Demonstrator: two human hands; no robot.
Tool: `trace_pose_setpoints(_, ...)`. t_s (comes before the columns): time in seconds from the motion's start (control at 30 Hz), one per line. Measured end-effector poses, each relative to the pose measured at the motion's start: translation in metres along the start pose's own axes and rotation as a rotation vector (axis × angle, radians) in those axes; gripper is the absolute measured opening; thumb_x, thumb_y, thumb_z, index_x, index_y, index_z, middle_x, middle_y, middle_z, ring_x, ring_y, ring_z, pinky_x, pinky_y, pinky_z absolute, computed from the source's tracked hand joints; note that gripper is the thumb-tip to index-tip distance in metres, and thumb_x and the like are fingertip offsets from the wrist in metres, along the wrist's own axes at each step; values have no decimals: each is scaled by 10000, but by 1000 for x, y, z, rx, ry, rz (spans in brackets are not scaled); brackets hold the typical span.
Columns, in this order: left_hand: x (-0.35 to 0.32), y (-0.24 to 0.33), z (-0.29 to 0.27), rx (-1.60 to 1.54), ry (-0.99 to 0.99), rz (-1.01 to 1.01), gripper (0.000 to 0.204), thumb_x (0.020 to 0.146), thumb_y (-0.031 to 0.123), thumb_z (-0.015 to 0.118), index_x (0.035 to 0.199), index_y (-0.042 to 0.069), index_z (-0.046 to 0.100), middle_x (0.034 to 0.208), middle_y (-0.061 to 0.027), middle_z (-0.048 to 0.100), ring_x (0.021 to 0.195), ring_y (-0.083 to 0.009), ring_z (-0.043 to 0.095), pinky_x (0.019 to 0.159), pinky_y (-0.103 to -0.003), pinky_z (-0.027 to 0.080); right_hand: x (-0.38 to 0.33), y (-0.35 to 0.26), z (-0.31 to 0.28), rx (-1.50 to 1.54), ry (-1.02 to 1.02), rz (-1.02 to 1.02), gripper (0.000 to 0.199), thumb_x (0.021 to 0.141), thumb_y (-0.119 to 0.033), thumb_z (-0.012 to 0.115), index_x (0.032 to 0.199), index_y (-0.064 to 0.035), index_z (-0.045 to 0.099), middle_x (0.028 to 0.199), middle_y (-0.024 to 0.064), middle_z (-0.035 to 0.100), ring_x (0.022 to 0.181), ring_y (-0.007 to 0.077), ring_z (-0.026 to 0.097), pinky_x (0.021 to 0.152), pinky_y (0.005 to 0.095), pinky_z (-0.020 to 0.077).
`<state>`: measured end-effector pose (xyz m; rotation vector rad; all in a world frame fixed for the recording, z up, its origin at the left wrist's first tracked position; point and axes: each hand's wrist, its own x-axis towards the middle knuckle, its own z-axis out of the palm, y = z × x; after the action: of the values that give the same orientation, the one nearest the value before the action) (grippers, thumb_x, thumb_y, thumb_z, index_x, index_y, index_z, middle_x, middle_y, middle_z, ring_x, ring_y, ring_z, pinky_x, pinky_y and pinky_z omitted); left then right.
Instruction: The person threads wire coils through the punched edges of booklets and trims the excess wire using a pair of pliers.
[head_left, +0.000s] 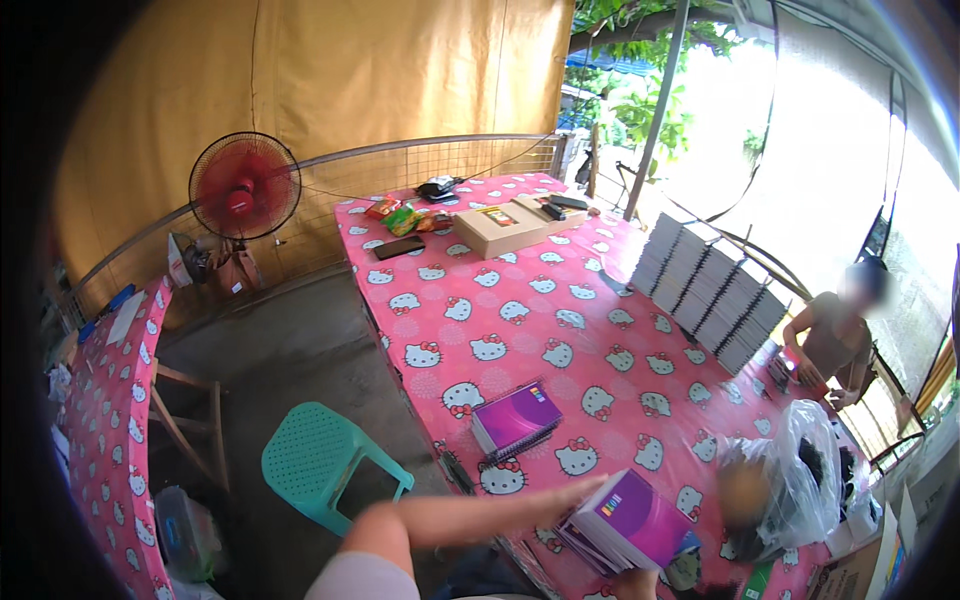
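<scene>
A thick stack of purple-covered notebooks [640, 520] is held at the near edge of the table, slightly tilted. Against its left side presses my left hand [582, 498], its fingers partly blurred along the upper corner. My right hand [637, 582] grips the stack's near lower edge; most of its fingers are hidden underneath. Farther left on the table lies a smaller pile of purple spiral notebooks [517, 420], which neither hand touches.
A pink patterned cloth covers the table [540, 310]. Tall stacks of spiral-bound notebooks [710, 290] stand at right, near another person [835, 335]. A clear plastic bag [805, 470] sits right of my hands. Cardboard boxes [490, 232] lie far back; a green stool [310, 460] stands left.
</scene>
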<state>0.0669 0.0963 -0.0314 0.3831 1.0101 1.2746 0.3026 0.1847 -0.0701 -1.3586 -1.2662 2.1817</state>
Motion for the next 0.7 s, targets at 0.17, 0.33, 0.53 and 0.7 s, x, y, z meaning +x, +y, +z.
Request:
trace_pose_setpoints(0.17, -5, 196, 23, 474, 139, 410, 698, 816, 568, 509, 1354, 152, 349, 1356, -113, 424, 1231, -287, 418, 972, -475, 353, -16, -26, -3, -97, 8, -246, 244, 909, -201, 585, 1071, -22, 618, 899, 47, 602, 784, 189, 580, 676, 319, 466)
trace_pose_setpoints(0.33, -70, 365, 144, 938, 504, 803, 481, 808, 420, 538, 1184, 121, 513, 1196, -122, 537, 1101, -272, 520, 875, -434, 427, -51, -86, -52, -276, 154, -608, 239, 905, -210, 634, 1030, -7, 639, 859, 28, 610, 742, 112, 571, 642, 236, 460)
trace_pose_setpoints(0.53, -32, 297, 217, 1941, 312, 487, 277, 798, 243, 574, 980, 83, 709, 1004, -132, 672, 946, -253, 642, 758, -385, 515, -75, -46, -144, -1477, 881, -338, 726, 685, -540, 725, 1065, 62, 583, 1087, 241, 606, 1001, 408, 577, 886, 450, 464)
trace_pose_setpoints(0.7, 4, 123, 146, 1966, 19, 363, 479, 826, 393, 651, 1100, 4, 602, 1141, -200, 593, 1116, -341, 554, 901, -572, 384, -75, -27, -156, -1334, 726, -372, 483, 768, -353, 695, 1055, 23, 598, 1017, 236, 622, 980, 390, 589, 847, 452, 464)
